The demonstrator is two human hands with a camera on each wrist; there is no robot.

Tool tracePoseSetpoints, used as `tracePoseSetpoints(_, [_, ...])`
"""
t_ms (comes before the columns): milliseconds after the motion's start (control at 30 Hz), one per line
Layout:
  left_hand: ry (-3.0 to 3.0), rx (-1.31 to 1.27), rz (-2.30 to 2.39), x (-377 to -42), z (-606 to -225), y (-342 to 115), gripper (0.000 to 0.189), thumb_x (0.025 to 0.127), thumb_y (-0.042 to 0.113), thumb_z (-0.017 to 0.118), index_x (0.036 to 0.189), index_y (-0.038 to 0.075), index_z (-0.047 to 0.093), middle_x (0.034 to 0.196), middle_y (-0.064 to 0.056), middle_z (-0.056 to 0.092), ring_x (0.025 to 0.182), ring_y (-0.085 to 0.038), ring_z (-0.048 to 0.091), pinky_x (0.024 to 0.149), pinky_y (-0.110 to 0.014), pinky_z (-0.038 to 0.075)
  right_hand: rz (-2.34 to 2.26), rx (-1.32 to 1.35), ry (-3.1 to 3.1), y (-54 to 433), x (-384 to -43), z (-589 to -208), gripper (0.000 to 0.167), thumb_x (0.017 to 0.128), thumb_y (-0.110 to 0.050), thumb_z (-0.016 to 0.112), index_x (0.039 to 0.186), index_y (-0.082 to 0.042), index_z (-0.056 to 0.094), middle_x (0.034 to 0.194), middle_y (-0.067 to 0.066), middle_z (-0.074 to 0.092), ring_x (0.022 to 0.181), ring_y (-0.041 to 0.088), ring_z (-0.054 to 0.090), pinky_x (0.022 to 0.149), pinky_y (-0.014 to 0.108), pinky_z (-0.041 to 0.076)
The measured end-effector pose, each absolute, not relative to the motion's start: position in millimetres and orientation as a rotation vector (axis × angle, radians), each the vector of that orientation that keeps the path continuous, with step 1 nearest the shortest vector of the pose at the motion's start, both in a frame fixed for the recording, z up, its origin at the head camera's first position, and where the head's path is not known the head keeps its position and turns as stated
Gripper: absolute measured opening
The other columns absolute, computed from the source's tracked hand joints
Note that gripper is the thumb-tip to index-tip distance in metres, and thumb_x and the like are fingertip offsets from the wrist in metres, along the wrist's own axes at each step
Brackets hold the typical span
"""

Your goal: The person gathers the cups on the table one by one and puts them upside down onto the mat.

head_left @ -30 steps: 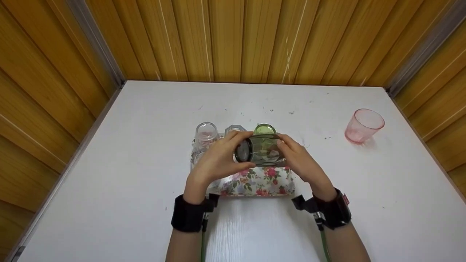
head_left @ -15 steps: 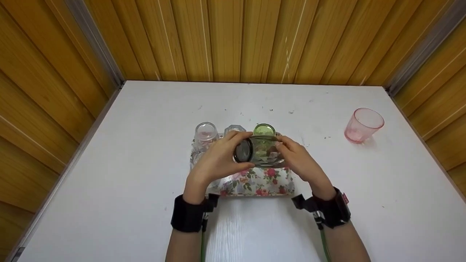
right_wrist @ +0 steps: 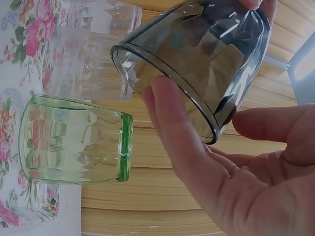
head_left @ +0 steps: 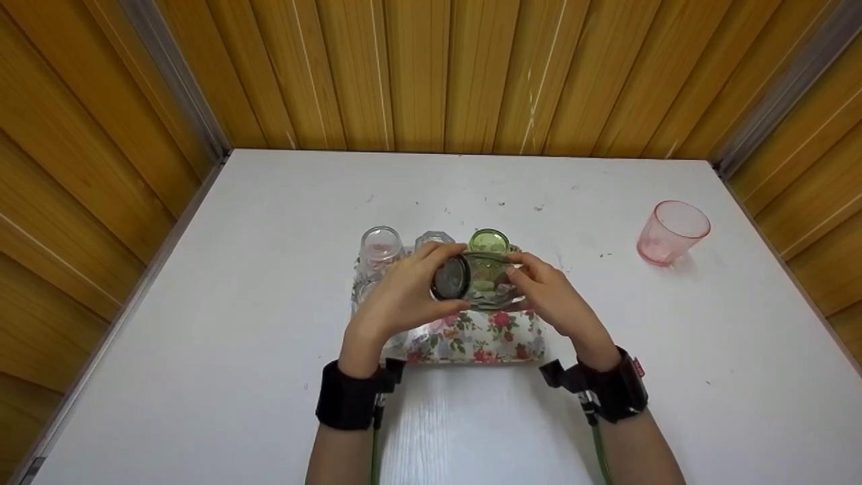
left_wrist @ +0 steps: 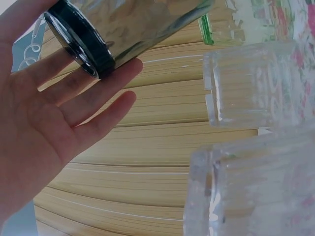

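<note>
Both hands hold a smoky grey drinking glass (head_left: pixel 488 283) on its side over the floral tray (head_left: pixel 502 337). Its dark base points left and its rim right. My left hand (head_left: pixel 404 289) grips the base end, thumb below and fingers above; the left wrist view shows fingertips against the dark base (left_wrist: pixel 81 42). At the rim end, my right hand (head_left: pixel 555 296) pinches the glass, and in the right wrist view a finger lies across its mouth. Behind it on the tray stand a green glass (head_left: pixel 489 238), an octagonal clear glass (head_left: pixel 434 237) and a round clear glass (head_left: pixel 381 246), all upside down.
Another clear glass (head_left: pixel 366 291) is partly hidden behind the left hand. A pink glass (head_left: pixel 673 232) stands upright at the table's right. Wood-look panels (head_left: pixel 417 74) enclose the white table (head_left: pixel 269 269) at the back and sides.
The grey glass has turned a little, its base now facing the head camera more. The right fingers have shifted slightly at the rim; the left hand has stayed in place.
</note>
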State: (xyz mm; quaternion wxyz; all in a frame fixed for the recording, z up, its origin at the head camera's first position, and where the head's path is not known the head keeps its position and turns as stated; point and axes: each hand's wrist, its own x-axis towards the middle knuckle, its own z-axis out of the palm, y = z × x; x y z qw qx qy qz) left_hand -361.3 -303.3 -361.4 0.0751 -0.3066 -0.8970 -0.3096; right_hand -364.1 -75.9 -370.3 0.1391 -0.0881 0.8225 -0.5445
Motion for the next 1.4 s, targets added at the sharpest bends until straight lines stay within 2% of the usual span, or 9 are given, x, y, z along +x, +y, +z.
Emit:
tracePoseSetpoints(233, [-2.685, -0.916, -0.925, -361.6, -361.6, -302.7, 0.071, 0.073, 0.035, 0.074, 0.134, 0.017, 0.043, 0.126, -0.002, 0.051, 0.104, -0.020, 0.057, 0.088, -0.038, 0.046, -1.577, -0.243, 2.374, -77.3, -364.4, -372.3, 0.043, 0.098, -0.018, 0.039, 0.135, 0.002, 0.033, 0.108, 0.023, 0.051, 0.088, 0.027, 0.063, 0.077, 0.040, 0.054])
tracePoseSetpoints(433, [-2.685, -0.916, -0.924, -361.2, -360.8, -302.7, 0.072, 0.072, 0.035, 0.075, 0.134, 0.016, 0.043, 0.126, -0.002, 0.051, 0.105, -0.020, 0.056, 0.088, -0.038, 0.047, -1.568, -0.241, 2.386, -77.7, -364.3, -372.9, 0.041, 0.097, -0.017, 0.041, 0.134, 0.001, 0.036, 0.106, 0.024, 0.053, 0.087, 0.027, 0.063, 0.074, 0.036, 0.055])
tracePoseSetpoints(867, [-2.688, -0.915, -0.922, -360.9, -359.7, -302.4, 0.072, 0.073, 0.036, 0.075, 0.134, 0.017, 0.043, 0.125, -0.001, 0.052, 0.106, -0.019, 0.056, 0.089, -0.036, 0.046, -1.536, -0.251, 2.404, -77.4, -364.6, -373.5, 0.041, 0.096, -0.016, 0.044, 0.132, 0.002, 0.039, 0.106, 0.023, 0.054, 0.090, 0.035, 0.061, 0.074, 0.037, 0.055])
tracePoseSetpoints(1167, [-2.661, -0.945, -0.953, -361.4, -360.4, -302.5, 0.070, 0.073, 0.035, 0.074, 0.133, 0.015, 0.044, 0.123, -0.001, 0.052, 0.104, -0.019, 0.057, 0.087, -0.034, 0.048, -1.510, -0.292, 2.425, -76.2, -363.3, -373.1, 0.040, 0.095, -0.018, 0.047, 0.129, 0.003, 0.042, 0.106, 0.024, 0.055, 0.088, 0.030, 0.063, 0.075, 0.040, 0.054])
tracePoseSetpoints(1400, [-2.671, -0.935, -0.950, -361.7, -360.9, -302.0, 0.071, 0.073, 0.035, 0.075, 0.133, 0.015, 0.044, 0.124, -0.002, 0.052, 0.105, -0.021, 0.057, 0.087, -0.037, 0.047, -1.503, -0.301, 2.440, -75.7, -363.9, -373.8, 0.039, 0.094, -0.017, 0.048, 0.127, 0.003, 0.044, 0.106, 0.023, 0.055, 0.088, 0.032, 0.063, 0.074, 0.039, 0.055])
